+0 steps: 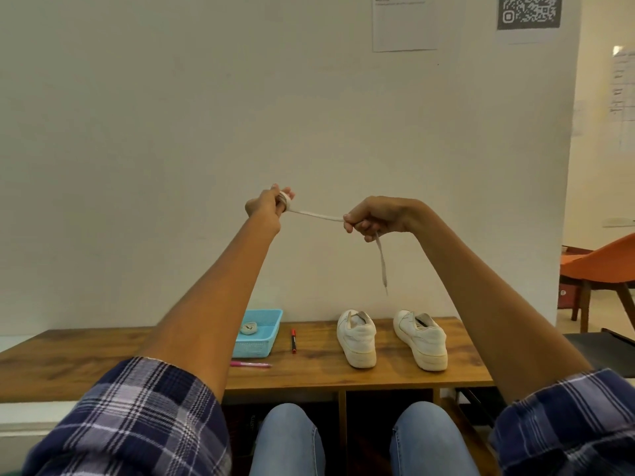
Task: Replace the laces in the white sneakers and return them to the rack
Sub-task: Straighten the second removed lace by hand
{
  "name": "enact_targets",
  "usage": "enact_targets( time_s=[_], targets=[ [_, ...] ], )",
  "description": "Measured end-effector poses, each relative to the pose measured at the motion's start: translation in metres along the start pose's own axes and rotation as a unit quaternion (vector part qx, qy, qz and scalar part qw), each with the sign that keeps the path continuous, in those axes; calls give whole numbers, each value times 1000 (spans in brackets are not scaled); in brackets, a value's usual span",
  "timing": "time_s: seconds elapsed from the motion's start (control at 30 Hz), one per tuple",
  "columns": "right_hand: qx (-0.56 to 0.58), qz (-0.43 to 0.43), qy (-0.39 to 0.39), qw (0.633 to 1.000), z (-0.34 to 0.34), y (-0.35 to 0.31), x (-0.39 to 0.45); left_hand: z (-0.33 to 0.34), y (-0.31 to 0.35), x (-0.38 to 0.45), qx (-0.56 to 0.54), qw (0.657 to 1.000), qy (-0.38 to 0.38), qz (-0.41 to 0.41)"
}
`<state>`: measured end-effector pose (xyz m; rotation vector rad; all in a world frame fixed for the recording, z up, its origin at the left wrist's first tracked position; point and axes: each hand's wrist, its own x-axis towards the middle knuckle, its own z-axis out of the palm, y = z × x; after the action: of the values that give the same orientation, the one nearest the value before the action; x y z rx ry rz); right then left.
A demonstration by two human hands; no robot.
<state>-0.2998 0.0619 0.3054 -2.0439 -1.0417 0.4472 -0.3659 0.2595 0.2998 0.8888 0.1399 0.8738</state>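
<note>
Two white sneakers stand heels toward me on the wooden rack top [309, 372], the left sneaker [357, 338] beside the right sneaker [421, 340]; both show no laces. Raised in front of the wall, my left hand [264, 207] holds a white lace [318, 215] wound around its fingers. The lace runs taut to my right hand [374, 214], which pinches it. Its loose end hangs down below that hand, above the sneakers.
A blue plastic basket [266, 341] holding a rolled-up lace [249, 328] sits left of the sneakers. A red pen [294, 340] and a pink pen [251, 364] lie beside it. An orange chair [604, 266] stands at the right. My knees are below the rack's front edge.
</note>
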Motion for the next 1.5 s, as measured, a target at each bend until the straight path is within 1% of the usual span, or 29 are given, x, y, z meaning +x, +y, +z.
enact_targets(
  time_s=[0.03,0.1,0.17,0.23,0.27,0.33,0.4,0.5,0.57,0.63,0.77,0.93,1.0,1.03,1.07,1.1,1.17,1.2,1.23,1.3,1.37,1.43,1.5],
  targets=[
    [8,-7,3,1000,0,1,0,-2,-1,1,3,1000,-4,-3],
    [42,-39,8,998,1,1,0,-5,-7,5,46,999,-6,1],
    [81,-82,5,993,5,-3,1,-6,-18,6,135,990,-11,27],
    [100,-111,12,989,9,-11,2,-5,-29,5,254,963,-34,81],
    [114,-120,31,986,11,-16,3,-5,-34,4,302,945,-57,109],
    [162,-128,96,974,10,-22,7,-6,-42,1,343,921,-125,135],
    [195,-126,150,961,7,-25,11,-5,-46,-6,345,911,-187,128],
    [196,-99,182,958,7,-22,17,-2,-56,-16,356,895,-249,96],
    [207,-83,203,954,7,-20,22,0,-63,-19,353,890,-276,87],
    [212,-75,214,951,6,-15,24,0,-68,-21,351,888,-283,89],
    [204,-65,214,953,6,-7,24,-1,-74,-22,356,886,-284,89],
    [211,-63,230,948,7,-1,27,3,-71,-31,348,876,-329,52],
    [217,-52,246,943,9,4,29,7,-67,-35,321,882,-344,34],
    [204,-41,257,944,9,7,30,10,-64,-36,301,889,-344,24],
    [164,-24,269,949,10,11,30,12,-61,-36,280,897,-341,16],
    [92,4,278,956,11,15,31,13,-59,-37,259,907,-334,9],
    [-64,62,259,962,13,24,30,15,-56,-37,216,926,-310,-5],
    [-97,63,235,965,14,28,30,15,-55,-36,198,934,-297,-11],
    [-96,41,207,973,15,30,30,15,-54,-36,182,940,-286,-16],
    [-11,-37,119,992,20,29,27,14,-53,-34,166,947,-275,-22],
    [95,-96,28,990,27,25,25,13,-51,-33,159,953,-258,-26],
    [147,-111,6,983,31,22,27,13,-50,-32,163,958,-236,-13],
    [155,-95,5,983,33,20,29,12,-50,-27,211,952,-221,31]
  ],
)
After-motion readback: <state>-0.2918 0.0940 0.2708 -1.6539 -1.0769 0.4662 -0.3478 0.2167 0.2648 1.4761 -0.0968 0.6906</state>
